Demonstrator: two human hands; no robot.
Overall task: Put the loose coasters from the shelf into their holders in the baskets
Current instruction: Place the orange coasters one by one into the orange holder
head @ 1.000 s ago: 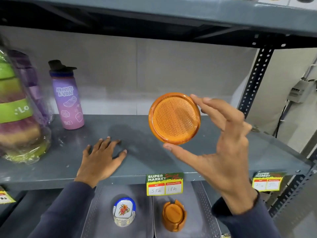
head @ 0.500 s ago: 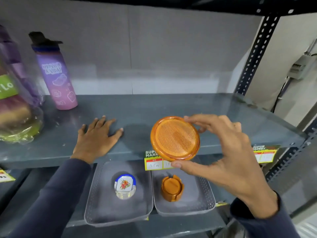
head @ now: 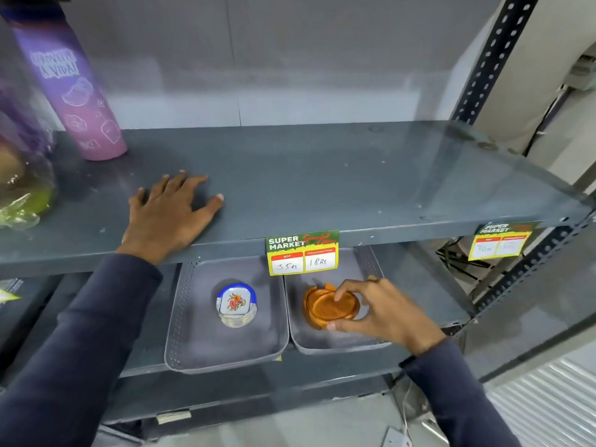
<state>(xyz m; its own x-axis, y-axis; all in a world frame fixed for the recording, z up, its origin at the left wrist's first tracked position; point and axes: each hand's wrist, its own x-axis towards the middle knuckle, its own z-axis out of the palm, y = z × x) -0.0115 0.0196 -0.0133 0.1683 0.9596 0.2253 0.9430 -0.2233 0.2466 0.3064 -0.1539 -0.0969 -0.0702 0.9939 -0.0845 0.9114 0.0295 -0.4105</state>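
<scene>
Orange coaster [head: 332, 306] pinched flat in right hand [head: 383, 312], sitting directly over holder [head: 314, 314] in right basket [head: 371, 269]; left hand [head: 167, 214] open, palm flat near shelf [head: 354, 188] front edge.

purple bottle [head: 69, 88]: top cut off | right price tag [head: 498, 241]: blurred, unreadable | orange holder [head: 314, 314]: mostly hidden

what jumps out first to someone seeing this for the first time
The bright orange coaster draws the eye, pinched by the right hand at its holder in the right basket on the lower shelf. Beside it, the left basket holds a blue-rimmed floral coaster stack, while the left hand lies flat on the upper shelf.
</scene>
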